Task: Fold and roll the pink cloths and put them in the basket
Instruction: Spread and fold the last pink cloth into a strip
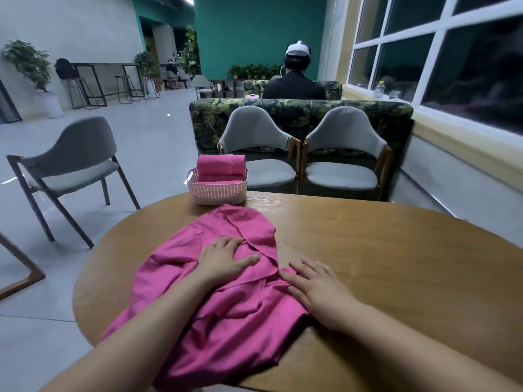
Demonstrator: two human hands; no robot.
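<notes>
A large pink cloth (226,315) lies crumpled and loosely spread on the round wooden table (382,250), its near edge hanging over the table's front. My left hand (225,258) rests flat on the cloth's middle with straight fingers. My right hand (317,290) lies flat at the cloth's right edge, partly on the wood. At the table's far edge stands a pale pink slotted basket (216,190) holding rolled pink cloths (220,164), the top roll rising above the rim.
Two grey chairs (342,154) stand beyond the table in front of a leaf-patterned sofa back. Another grey chair (70,165) is on the left floor. A person sits further back, facing away. Windows line the right wall.
</notes>
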